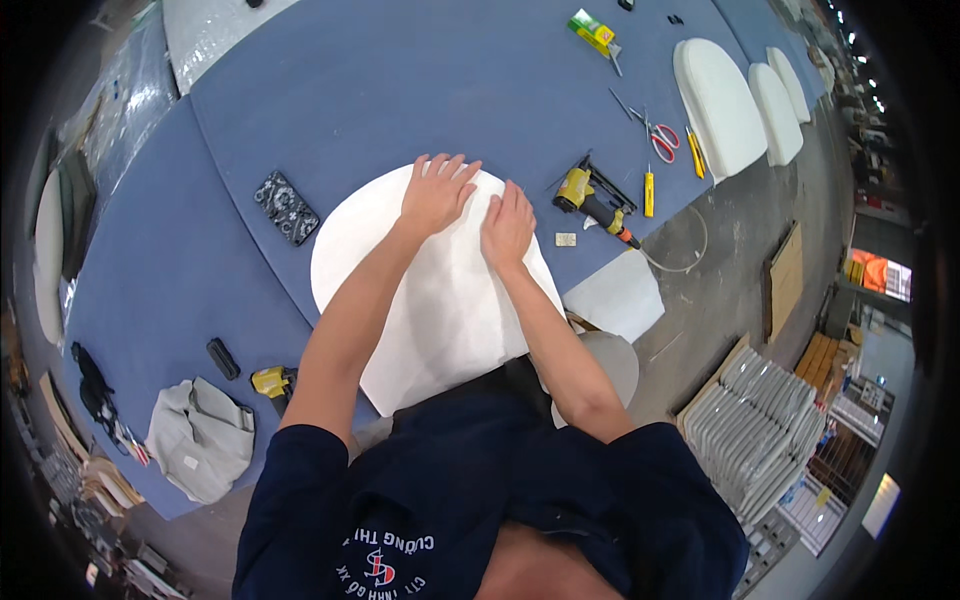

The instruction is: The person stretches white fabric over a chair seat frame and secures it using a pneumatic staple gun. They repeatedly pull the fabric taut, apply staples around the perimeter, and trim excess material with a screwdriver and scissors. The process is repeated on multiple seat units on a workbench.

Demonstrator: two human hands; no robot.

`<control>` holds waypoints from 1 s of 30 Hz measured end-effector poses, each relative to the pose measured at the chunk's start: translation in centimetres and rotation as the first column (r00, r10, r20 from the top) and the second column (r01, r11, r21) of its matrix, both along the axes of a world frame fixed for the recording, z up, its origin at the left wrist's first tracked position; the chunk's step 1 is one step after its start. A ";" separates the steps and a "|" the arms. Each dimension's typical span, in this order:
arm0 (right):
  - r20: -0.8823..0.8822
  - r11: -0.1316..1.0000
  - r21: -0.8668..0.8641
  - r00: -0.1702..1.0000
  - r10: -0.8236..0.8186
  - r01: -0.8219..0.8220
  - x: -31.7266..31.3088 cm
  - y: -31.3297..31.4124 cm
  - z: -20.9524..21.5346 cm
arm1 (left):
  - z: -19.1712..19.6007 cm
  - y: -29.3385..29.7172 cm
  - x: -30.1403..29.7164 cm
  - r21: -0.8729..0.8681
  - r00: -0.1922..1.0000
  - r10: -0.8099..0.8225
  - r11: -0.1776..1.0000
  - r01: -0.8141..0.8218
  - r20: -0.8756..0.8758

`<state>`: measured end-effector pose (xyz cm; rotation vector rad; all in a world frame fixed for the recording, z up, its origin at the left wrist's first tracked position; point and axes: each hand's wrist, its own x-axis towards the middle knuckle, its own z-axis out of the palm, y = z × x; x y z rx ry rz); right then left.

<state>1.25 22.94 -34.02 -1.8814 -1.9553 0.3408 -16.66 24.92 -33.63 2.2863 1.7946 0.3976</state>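
Note:
A white, round-ended panel (450, 300), which looks like a seat pad or a sheet over one, lies on the blue table in front of me and reaches back to my lap. My left hand (438, 195) rests on its far edge, fingers spread and stretched out over the rim. Just to the right, my right hand (509, 228) lies on the panel's far right edge, its fingers extended and the thumb apart. Neither hand grips a tool. Beyond the right hand lies a yellow and black staple gun (590, 200) with a hose, and a small pale block (565, 240) is beside it.
Red-handled scissors (662, 140), yellow cutters (695, 150) and white pads (720, 110) lie at the right. A patterned phone (286, 208) sits left of the panel. Grey cloth (200, 440) and a second yellow tool (270, 382) are near left. Stacked grey frames (755, 430) stand on the floor.

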 end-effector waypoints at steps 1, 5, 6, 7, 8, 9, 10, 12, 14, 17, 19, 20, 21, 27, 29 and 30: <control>0.009 1.000 -0.020 1.000 -0.018 0.018 -0.2 0.2 0.0 | -0.2 0.6 0.2 -0.035 1.000 -0.015 0.999 0.015 0.015; 0.030 0.994 -0.070 0.997 -0.078 0.080 -0.6 0.5 0.3 | 1.3 2.4 0.7 -0.154 0.999 -0.046 0.987 0.048 0.013; 0.032 0.993 -0.074 0.996 -0.085 0.087 -0.5 0.4 0.2 | 1.7 2.4 0.9 -0.180 0.999 -0.044 0.983 0.043 -0.002; 0.021 0.993 -0.075 0.996 -0.091 0.092 -0.6 0.0 0.3 | 1.5 2.4 0.8 -0.204 0.997 -0.079 0.976 0.079 0.007; 0.009 0.994 -0.066 0.996 -0.090 0.091 -0.7 0.3 0.4 | 1.0 3.3 0.6 -0.218 0.994 -0.108 0.970 0.109 0.016; -0.003 0.994 -0.056 0.996 -0.089 0.089 -0.8 0.7 0.4 | 0.5 3.9 0.5 -0.231 0.990 -0.136 0.963 0.138 0.026; -0.015 0.993 -0.054 0.994 -0.107 0.106 -0.9 1.4 0.3 | 0.2 4.3 0.4 -0.190 0.987 -0.131 0.971 0.146 0.090; 0.003 0.992 -0.073 0.995 -0.099 0.099 -0.8 1.9 0.3 | -0.4 4.4 0.9 -0.164 0.980 -0.150 0.972 0.170 0.128; 0.001 0.992 -0.081 0.995 -0.096 0.096 -0.8 2.3 0.3 | -0.2 4.7 1.4 -0.168 0.976 -0.157 0.969 0.181 0.148; -0.017 0.991 -0.079 0.994 -0.105 0.104 -0.9 3.0 0.2 | 0.0 5.1 2.0 -0.183 0.979 -0.143 0.969 0.169 0.146; -0.014 0.990 -0.079 0.993 -0.115 0.114 -0.9 3.3 0.0 | -0.1 5.1 2.3 -0.140 0.984 -0.124 0.980 0.142 0.130; -0.033 0.989 -0.079 0.991 -0.126 0.123 -0.9 3.3 -0.1 | -0.2 5.0 2.4 -0.121 0.982 -0.115 0.984 0.133 0.149; -0.052 0.988 -0.080 0.989 -0.136 0.132 -0.8 3.3 -0.2 | -0.4 4.7 2.5 -0.104 0.980 -0.104 0.987 0.123 0.167; -0.079 0.980 -0.010 0.977 -0.199 0.199 -1.3 3.2 -0.9 | -1.3 4.3 3.1 -0.057 0.985 -0.041 0.997 0.051 0.169; -0.082 0.970 0.121 0.976 -0.200 0.209 -1.3 3.7 -2.8 | -1.8 5.2 3.4 -0.064 0.991 -0.025 0.997 0.033 0.131; -0.060 0.976 0.087 0.979 -0.197 0.201 -1.4 4.3 -3.1 | -1.6 5.3 3.7 -0.120 0.995 -0.022 0.992 0.033 0.098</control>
